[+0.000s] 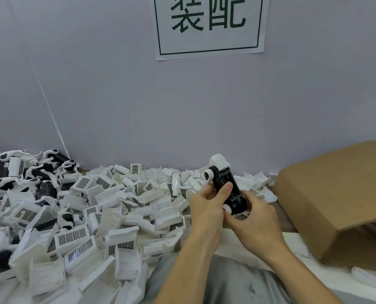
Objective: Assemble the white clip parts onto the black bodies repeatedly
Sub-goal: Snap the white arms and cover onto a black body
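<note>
A black body [228, 189] with white parts on it is held up between both hands, just right of centre. My left hand [206, 207] grips its left side, the thumb pressed on the black face. My right hand [255, 216] curls round its lower right end from below. A white piece [219, 161] caps the top of the body, and a white round part [209, 175] sticks out at its upper left. A big heap of loose white clip parts [108, 207] covers the table to the left.
A pile of assembled black-and-white pieces [29, 172] lies at the far left by the wall. An open cardboard box [340, 200] lies on its side at the right. A paper sign [209, 25] hangs on the wall ahead.
</note>
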